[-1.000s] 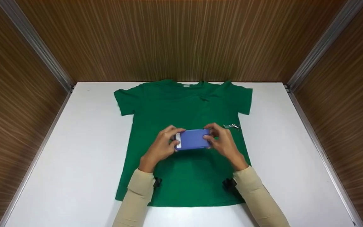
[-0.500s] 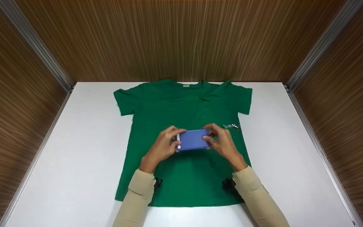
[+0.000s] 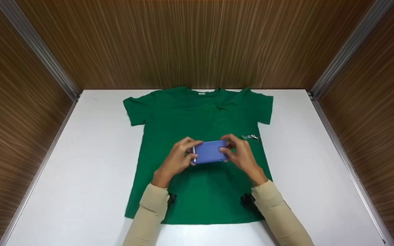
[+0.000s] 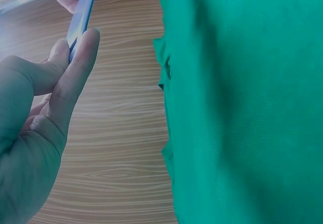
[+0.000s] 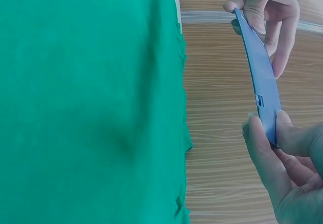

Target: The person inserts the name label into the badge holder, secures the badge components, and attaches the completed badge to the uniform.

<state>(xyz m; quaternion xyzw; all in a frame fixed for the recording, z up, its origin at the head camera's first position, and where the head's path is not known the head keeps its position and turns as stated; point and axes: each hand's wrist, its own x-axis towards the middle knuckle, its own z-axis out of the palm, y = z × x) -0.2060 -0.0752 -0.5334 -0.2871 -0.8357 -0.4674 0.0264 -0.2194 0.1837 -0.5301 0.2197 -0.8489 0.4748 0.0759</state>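
Note:
A flat blue-purple card holder (image 3: 210, 151) is held up over the middle of the shirt, its long side running left to right. At its left end shows a thin white strip (image 3: 194, 153), which looks like the edge of a card. My left hand (image 3: 176, 158) pinches that left end between thumb and fingers. The right hand (image 3: 244, 154) grips the opposite end, thumb on the near face. Edge-on in the right wrist view, the holder (image 5: 263, 70) has a small slot near one end. Beneath lies a green T-shirt (image 3: 200, 194), spread with its collar away from me.
A small silver clip with a clear strap (image 3: 250, 137) lies on the shirt's right side, just beyond my right hand. The white table (image 3: 91, 164) extends on both sides. Wood-patterned panels (image 3: 197, 44) with metal edging stand behind and at the sides.
The white strip at the holder's left end has grown narrower as it goes into the holder. My hands have drawn slightly closer together; the shirt and clip lie still.

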